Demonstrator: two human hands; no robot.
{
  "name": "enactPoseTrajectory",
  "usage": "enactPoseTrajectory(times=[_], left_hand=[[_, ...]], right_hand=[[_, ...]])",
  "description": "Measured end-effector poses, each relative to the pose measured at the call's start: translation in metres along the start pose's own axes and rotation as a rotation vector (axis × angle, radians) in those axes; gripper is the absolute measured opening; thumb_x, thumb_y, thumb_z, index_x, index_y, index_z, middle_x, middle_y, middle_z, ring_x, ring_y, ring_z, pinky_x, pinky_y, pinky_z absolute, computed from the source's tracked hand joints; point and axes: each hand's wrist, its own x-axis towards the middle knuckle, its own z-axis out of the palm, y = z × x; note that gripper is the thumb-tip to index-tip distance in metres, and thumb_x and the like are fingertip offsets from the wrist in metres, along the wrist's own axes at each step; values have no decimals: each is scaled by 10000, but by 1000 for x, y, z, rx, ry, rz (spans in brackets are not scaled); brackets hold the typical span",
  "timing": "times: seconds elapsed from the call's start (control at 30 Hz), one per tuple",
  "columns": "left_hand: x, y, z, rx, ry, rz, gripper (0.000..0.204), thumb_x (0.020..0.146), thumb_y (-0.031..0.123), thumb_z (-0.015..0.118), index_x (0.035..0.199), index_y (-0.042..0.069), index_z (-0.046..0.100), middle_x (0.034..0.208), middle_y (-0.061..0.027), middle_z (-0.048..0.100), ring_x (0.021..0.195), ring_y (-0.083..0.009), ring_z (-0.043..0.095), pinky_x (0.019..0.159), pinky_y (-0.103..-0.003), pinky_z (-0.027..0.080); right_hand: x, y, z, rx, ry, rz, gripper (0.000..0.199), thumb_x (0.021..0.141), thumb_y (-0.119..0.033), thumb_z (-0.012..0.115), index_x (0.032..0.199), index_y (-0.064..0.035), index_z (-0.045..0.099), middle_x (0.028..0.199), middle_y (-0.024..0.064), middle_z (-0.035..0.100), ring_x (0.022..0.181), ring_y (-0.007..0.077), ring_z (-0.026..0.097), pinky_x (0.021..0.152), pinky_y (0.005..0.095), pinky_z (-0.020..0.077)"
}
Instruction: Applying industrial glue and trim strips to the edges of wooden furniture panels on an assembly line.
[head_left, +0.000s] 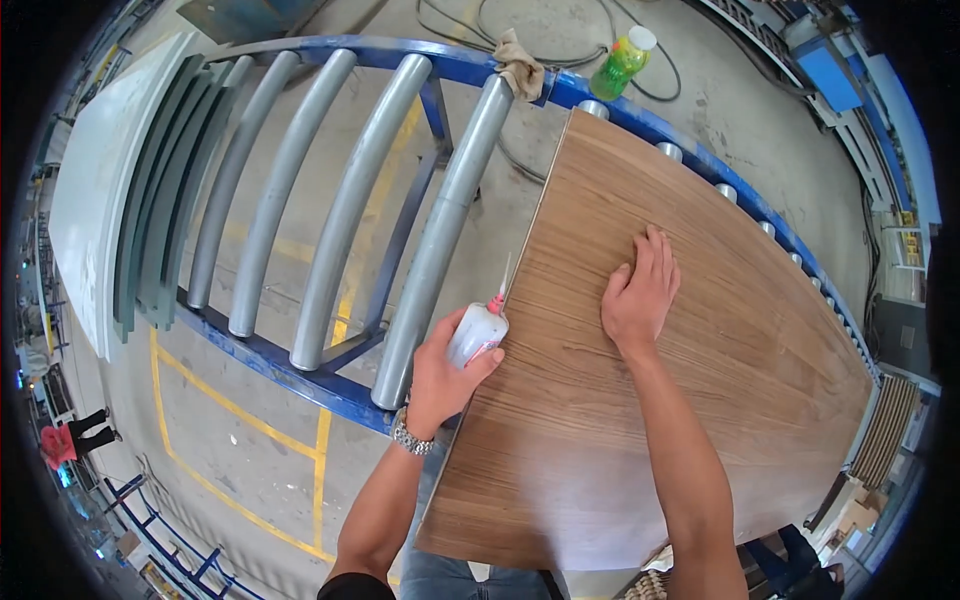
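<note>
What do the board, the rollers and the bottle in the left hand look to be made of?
Board: likely a wood-based panel; brown streaked grain with a sheen toward the near end, though real veneer or printed film is unclear.
Rollers: probably steel, smooth and satiny; grey with long highlights.
Bottle: seemingly plastic; whitish, smudged body with a moulded-looking red neck.

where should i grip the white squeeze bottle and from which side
Take the bottle by its wide body, probably from the left, as the left hand does: its sides are broad, while the pink-based nozzle is thin and points away beside the wood-grain board.
</note>
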Motion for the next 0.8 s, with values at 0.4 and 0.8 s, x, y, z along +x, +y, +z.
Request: enactPoseTrajectory(times=[0.4, 0.8], left_hand=[[26, 22, 5, 28, -40, -76, 670, 881, 281, 933, 1408, -39, 667, 1179, -130, 797, 1053, -155, 727, 933, -327, 575], [27, 22, 3, 10, -54, -132, 693, 862, 353, 917, 1379, -45, 686, 1139, -224, 809, 1032, -269, 792, 918, -376, 601]], right_hand=[[2, -1, 2, -11, 0, -17, 487, 979, -117, 578, 1458, -30, 561, 1621, 163, 522, 1565, 367, 415, 1295, 539, 277], [2, -2, 0, 1, -8, -16, 461, 981, -123, 579, 1429, -15, 566, 1615, 175, 518, 1562, 375, 411, 1284, 567, 278]])
